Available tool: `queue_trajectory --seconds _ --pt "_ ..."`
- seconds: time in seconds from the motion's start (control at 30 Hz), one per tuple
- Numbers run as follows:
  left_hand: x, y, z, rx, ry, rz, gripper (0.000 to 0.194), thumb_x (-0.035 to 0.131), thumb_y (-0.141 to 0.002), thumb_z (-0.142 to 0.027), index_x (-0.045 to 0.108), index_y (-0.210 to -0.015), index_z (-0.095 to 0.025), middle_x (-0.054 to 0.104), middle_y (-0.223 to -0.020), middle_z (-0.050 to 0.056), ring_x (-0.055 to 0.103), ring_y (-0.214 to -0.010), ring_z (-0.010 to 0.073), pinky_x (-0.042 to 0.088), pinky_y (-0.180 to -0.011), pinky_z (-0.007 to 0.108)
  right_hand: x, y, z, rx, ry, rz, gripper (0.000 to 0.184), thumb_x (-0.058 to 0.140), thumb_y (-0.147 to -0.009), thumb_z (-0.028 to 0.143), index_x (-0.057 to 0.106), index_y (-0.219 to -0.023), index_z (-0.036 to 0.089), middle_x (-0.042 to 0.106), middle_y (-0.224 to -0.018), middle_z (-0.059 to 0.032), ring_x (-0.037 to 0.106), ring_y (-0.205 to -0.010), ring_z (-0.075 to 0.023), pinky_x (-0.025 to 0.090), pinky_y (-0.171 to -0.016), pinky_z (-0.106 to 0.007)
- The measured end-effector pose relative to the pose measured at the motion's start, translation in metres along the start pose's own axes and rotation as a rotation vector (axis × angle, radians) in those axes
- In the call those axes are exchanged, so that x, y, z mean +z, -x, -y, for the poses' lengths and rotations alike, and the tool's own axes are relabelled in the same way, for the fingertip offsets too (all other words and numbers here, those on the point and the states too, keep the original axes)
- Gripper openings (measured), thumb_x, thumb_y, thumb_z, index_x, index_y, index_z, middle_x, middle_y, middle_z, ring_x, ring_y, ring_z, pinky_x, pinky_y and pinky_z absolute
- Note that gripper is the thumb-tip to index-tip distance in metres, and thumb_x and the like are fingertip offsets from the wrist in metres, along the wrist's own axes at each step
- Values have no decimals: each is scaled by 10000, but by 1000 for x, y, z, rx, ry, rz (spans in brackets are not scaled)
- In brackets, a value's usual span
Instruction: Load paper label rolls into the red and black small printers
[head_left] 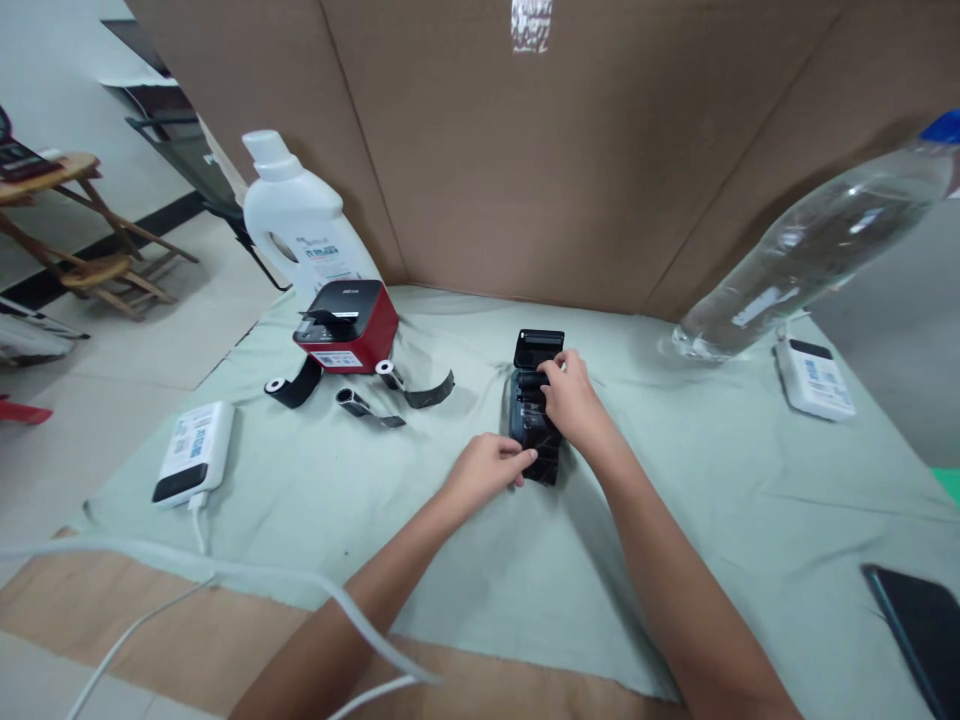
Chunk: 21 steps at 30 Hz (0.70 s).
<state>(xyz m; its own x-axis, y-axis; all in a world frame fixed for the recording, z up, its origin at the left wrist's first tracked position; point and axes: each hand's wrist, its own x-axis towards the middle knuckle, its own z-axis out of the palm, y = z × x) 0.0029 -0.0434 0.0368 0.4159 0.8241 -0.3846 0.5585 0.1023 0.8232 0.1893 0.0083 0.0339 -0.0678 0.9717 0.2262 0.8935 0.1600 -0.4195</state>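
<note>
A small dark printer-like device [516,408] lies on the green cloth with its black lid [539,347] raised at the far end. A black roll [531,386] sits in its opening, and a shiny black strip [541,440] runs from it toward me over the near end. My right hand [576,402] is closed, fingertips at the right end of the roll. My left hand [491,468] pinches the device's near left edge, thumb on the strip; the fingers under it are partly hidden.
A red and black printer [358,325] stands left, with several loose paper rolls [360,405] before it. Behind are a white jug [300,215] and cardboard wall [555,160]. A leaning water bottle [795,255], power banks [196,450] and phone [919,630] flank me. White cable [300,575] crosses the front.
</note>
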Motion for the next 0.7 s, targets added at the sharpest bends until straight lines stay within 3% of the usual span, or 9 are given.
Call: queue_trajectory --seconds 0.13,0.3,0.37,0.47,0.53,0.6,0.7 --pt "16 5 13 158 0 -138 416 538 -914 -487 570 -628 -187 583 -566 -24 508 -564 123 339 -580 240 2 -1 -1 47 -6 -40 294 536 -869 105 658 -1116 210 477 -1132 -136 514 -1067 -303 511 -905 -471" --pt "20 5 17 186 -73 -230 375 545 -909 -472 564 -654 -197 468 -555 -45 429 -568 118 298 -594 243 -5 -5 -4 155 11 -50 177 677 -797 172 686 -962 235 465 -1070 -106 514 -1048 -311 508 -901 -478" --pt "21 6 18 188 -111 -232 398 536 -912 -489 538 -639 -199 434 -541 -49 408 -556 116 281 -593 246 -10 -11 -6 175 -7 -102 218 700 -801 226 674 -1017 219 495 -1108 -128 516 -1084 -332 498 -922 -494" --pt "22 7 19 196 -139 -229 437 512 -922 -497 485 -610 -193 420 -539 -45 399 -554 113 264 -590 250 -19 -23 -8 114 -105 -182 411 611 -891 280 582 -1287 175 546 -1265 -181 521 -1164 -340 466 -981 -500" --pt "22 8 20 204 -128 -231 452 511 -924 -497 459 -597 -189 411 -539 -45 388 -555 110 259 -587 252 -25 -31 -11 36 -185 -154 457 525 -934 253 529 -1385 183 576 -1328 -175 561 -1127 -307 460 -987 -479" --pt "22 8 22 219 -98 -226 460 524 -919 -502 450 -592 -186 392 -533 -49 368 -554 106 260 -587 251 -31 -36 -13 -14 -238 -112 402 498 -934 225 584 -1326 200 629 -1271 -146 606 -992 -263 474 -947 -448" --pt "21 8 25 253 -23 -182 460 546 -908 -492 443 -584 -183 362 -529 -53 345 -556 100 270 -585 246 -43 -33 -14 -63 -255 -44 236 556 -880 192 666 -1089 202 657 -1095 -94 600 -835 -214 488 -860 -395"
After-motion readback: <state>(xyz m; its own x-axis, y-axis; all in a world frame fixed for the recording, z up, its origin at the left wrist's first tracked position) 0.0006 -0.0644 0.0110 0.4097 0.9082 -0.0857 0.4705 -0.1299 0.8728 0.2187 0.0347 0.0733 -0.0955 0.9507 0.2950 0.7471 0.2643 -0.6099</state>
